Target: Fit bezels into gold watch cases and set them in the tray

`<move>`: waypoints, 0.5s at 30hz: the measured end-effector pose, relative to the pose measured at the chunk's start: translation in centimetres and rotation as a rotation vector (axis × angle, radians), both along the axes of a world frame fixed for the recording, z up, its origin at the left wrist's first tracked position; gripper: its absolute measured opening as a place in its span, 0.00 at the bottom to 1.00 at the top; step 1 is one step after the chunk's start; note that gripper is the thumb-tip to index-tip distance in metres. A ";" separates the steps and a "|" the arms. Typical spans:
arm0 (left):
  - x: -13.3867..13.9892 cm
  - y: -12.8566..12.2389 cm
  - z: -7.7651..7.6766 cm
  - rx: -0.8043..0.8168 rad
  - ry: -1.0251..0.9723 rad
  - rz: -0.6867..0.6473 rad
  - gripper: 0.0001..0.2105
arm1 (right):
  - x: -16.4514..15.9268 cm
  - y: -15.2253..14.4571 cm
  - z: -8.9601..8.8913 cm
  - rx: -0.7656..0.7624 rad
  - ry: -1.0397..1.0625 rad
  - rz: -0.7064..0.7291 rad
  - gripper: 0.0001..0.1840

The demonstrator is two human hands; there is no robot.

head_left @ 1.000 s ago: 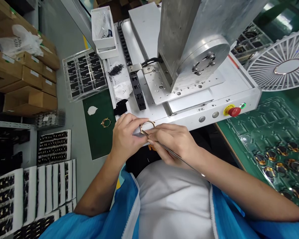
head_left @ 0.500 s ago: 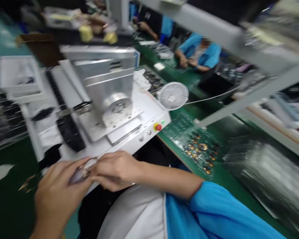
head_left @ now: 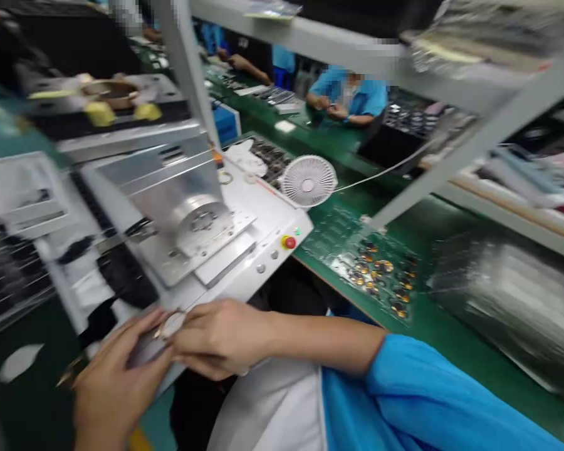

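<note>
My left hand (head_left: 115,382) is low at the left, its thumb and fingers curved round a small round part with a thin gold-coloured rim (head_left: 173,324). From the right, my right hand (head_left: 225,338) meets it, fingers bent and pinched at the part's edge. Much of the part is covered by my fingers, and blur hides its detail. Both hands are in front of the white machine bed (head_left: 244,294), which carries a metal fixture with a round hub (head_left: 202,219). Beside my left hand, a small gold-coloured piece (head_left: 70,374) lies on the dark green surface.
A red emergency button (head_left: 289,242) sits on the machine's front corner. Beyond it stands a white fan (head_left: 308,180). To the right, a clear tray (head_left: 338,235) holds several round black-and-gold parts. Plastic-wrapped stacks (head_left: 512,307) lie farther right, below a slanting shelf post (head_left: 418,169). A co-worker (head_left: 348,97) sits beyond.
The view has shifted, so the machine sits farther left and the hands slightly lower in the picture. Both hands keep their hold on the round part.
</note>
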State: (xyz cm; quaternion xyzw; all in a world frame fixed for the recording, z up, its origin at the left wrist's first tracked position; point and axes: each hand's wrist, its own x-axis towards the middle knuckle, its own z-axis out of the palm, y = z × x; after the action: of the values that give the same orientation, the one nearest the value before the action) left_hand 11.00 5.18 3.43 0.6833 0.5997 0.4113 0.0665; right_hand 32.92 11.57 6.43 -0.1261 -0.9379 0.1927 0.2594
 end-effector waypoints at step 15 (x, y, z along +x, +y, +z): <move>2.7 -1.2 2.0 -0.067 0.062 0.044 0.16 | 0.4 -1.4 -0.5 -0.250 0.362 -0.043 0.06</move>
State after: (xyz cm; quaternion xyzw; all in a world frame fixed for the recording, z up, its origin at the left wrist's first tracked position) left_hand 13.73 4.01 5.42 0.6797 0.6297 0.3709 0.0619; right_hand 33.32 10.22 5.90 -0.1406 -0.8419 0.3216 0.4099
